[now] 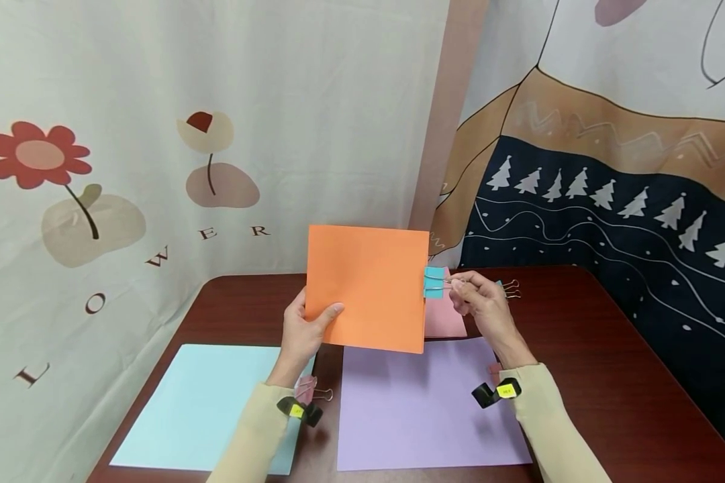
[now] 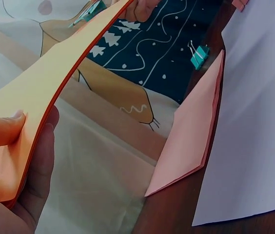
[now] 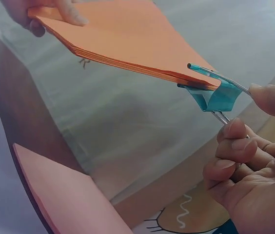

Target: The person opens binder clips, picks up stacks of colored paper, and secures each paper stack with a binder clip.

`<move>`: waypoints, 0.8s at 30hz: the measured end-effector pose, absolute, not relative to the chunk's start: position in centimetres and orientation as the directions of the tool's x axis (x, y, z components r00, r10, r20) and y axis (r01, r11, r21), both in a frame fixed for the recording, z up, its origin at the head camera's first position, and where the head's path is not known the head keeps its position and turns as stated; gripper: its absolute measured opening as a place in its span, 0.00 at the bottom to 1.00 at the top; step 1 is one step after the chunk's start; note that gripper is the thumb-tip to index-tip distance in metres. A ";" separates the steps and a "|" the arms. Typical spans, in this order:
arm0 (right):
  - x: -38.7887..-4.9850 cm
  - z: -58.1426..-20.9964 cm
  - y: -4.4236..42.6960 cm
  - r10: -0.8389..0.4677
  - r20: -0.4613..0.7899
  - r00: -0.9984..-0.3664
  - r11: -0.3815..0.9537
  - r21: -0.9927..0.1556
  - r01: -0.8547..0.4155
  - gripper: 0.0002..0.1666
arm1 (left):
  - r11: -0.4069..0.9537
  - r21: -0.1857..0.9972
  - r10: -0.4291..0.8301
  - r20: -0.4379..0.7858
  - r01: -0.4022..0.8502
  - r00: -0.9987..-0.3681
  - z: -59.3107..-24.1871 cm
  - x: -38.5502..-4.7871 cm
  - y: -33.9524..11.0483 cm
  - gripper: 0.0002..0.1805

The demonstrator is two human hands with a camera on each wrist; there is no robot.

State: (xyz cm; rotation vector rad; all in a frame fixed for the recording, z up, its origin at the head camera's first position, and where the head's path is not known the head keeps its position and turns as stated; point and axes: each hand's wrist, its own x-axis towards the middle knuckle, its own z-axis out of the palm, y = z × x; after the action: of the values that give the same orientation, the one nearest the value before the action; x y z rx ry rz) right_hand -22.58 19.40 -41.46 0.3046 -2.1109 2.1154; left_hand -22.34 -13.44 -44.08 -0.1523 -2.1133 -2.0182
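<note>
A stack of orange paper (image 1: 368, 285) is held up above the table, its broad face toward the head camera. My left hand (image 1: 305, 329) grips its lower left part, thumb on the front and fingers behind. At the stack's right edge is a teal binder clip (image 1: 433, 282). My right hand (image 1: 483, 305) pinches the clip's wire handles between thumb and fingers. In the right wrist view the clip's teal body (image 3: 223, 97) straddles the paper's edge, one lip lying below the sheets. Several layers show along the stack's side there.
On the dark red table (image 1: 592, 349) lie a light blue sheet (image 1: 199, 402) and a purple sheet (image 1: 423, 422). Behind the purple sheet is a pink paper stack (image 1: 444, 320). A pink binder clip (image 1: 305, 389) sits near my left wrist; another teal clip (image 2: 200, 57) lies beyond the pink stack.
</note>
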 end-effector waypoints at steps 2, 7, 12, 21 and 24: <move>-22.6 -41.4 19.3 -0.052 0.234 -0.971 -0.004 -0.972 -0.234 0.18 | 0.059 0.975 -0.077 0.219 0.215 -0.973 -44.1 -22.3 -13.4 0.28; -22.5 -41.5 19.0 -0.049 0.237 -0.970 -0.013 -0.972 -0.237 0.19 | 0.092 0.977 -0.076 0.201 0.194 -0.977 -44.1 -22.1 -13.1 0.30; -22.6 -41.9 18.8 -0.060 0.250 -0.966 -0.009 -0.968 -0.249 0.18 | 0.111 0.977 -0.069 0.193 0.184 -0.979 -44.1 -22.0 -12.6 0.30; -23.1 -42.3 18.5 -0.034 0.166 -0.986 0.041 -0.985 -0.167 0.21 | 0.092 0.979 -0.069 0.188 0.181 -0.980 -44.3 -22.1 -12.3 0.29; -23.1 -42.4 18.5 -0.031 0.155 -0.987 0.060 -0.986 -0.156 0.22 | 0.096 0.984 -0.065 0.154 0.148 -0.986 -44.1 -22.0 -12.3 0.28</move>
State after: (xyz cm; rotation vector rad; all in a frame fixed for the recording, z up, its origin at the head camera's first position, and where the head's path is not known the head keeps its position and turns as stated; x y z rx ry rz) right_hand -23.15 18.48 -42.44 0.1973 -2.2186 2.0837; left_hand -22.05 -12.33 -44.15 -0.0838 -2.2018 -2.0104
